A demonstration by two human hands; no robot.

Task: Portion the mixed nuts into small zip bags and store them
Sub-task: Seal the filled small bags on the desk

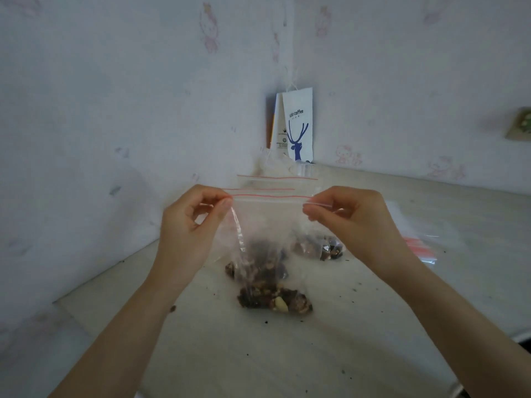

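1. Two bare hands hold a small clear zip bag (267, 222) up above a pale table (431, 282), as I see it through the head camera.
2. The left hand (189, 225) pinches the bag's top left corner between thumb and forefinger, with the other fingers curled.
3. The right hand (353, 222) pinches the top right corner the same way. The bag's top edge, marked with a thin red line, is stretched level between the two hands.
4. I cannot tell whether the zip is pressed closed.
5. Mixed nuts (258, 259) sit in the bottom of the held bag, dark brown and blurred through the plastic. I cannot tell whether the bag's bottom touches the table.
6. Just below lies a heap of nuts (275, 301), brown pieces with one pale nut among them. Clear plastic seems to wrap it, but I cannot tell whether it is a separate bag.
7. A second filled bag (319, 248) lies on the table behind, near the right wrist.
8. A stack of empty zip bags (419, 245) with red strips lies on the table to the right of the right hand.
9. In the far corner a white paper bag (297, 124) stands against the wall. It shows a blue deer head with antlers and the word "coffee". The letters before that word and the small print under it are not clear to me.
10. Behind it stands a white package (280, 130) with an orange edge, and its print is too small to read.
11. The wallpaper (115, 96) is pale with faint pink cartoon cats.
12. Dark crumbs (352, 290) are scattered over the table.
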